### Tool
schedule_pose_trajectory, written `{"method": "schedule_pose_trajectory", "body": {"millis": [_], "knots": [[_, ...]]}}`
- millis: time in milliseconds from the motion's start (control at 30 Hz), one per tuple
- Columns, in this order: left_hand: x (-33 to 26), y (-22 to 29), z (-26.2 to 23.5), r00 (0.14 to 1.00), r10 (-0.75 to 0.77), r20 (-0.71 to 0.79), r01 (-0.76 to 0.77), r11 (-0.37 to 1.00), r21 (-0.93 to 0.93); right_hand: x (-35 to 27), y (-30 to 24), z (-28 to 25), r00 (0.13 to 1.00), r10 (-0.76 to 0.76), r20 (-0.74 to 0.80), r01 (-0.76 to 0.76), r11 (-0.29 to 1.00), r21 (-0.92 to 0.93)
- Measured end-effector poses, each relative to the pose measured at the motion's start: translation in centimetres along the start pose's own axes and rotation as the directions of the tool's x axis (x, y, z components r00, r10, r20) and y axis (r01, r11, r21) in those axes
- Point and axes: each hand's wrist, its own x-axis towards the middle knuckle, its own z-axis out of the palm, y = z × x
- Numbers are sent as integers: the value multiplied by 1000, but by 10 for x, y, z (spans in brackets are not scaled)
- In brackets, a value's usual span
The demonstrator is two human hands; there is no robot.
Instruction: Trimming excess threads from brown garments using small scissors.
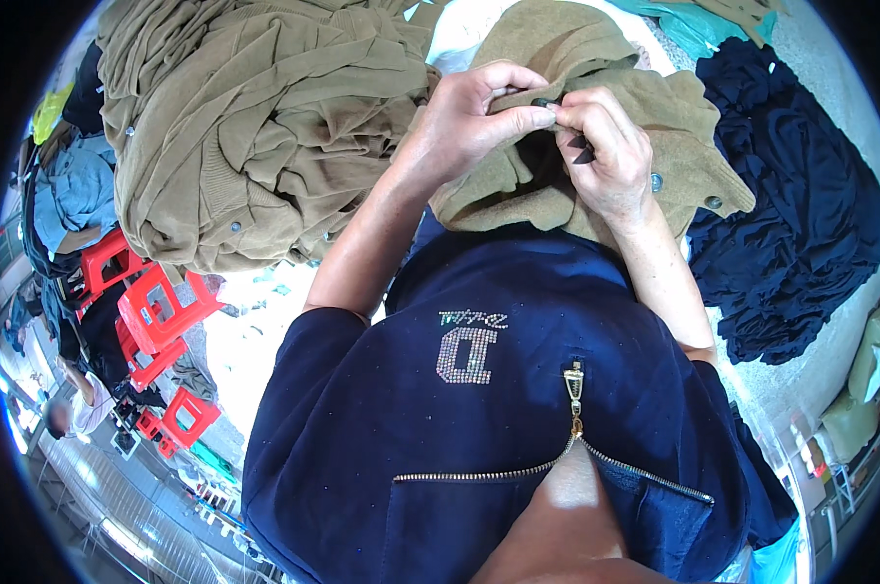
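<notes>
A brown knit garment with buttons (693,146) lies bunched over my lap. My left hand (479,115) is closed, thumb and fingers pinching the garment's edge beside a dark button (544,102). Close against it, my right hand (605,146) is closed too, its fingertips at that same button. Two dark pointed blades, which look like thread snips (582,152), stick out from under the right fingers; their other end is hidden in the hand. More round buttons (656,182) show on the cloth to the right of my wrist.
A tall heap of brown knit garments (265,136) rises at my left. Dark navy garments (790,204) are piled at the right. Red plastic stools (163,307) stand at the far left, near blue-grey cloth (75,190). Another person (75,409) is at the left edge.
</notes>
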Motion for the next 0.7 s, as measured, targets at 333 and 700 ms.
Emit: {"method": "schedule_pose_trajectory", "body": {"millis": [333,700], "knots": [[5,10,-10,955,212,206,-286,836,468,3,4,-3,883,389,263,-438,885,158],[3,5,-12,972,138,190,-212,862,460,1,3,1,993,101,67,-108,988,110]]}}
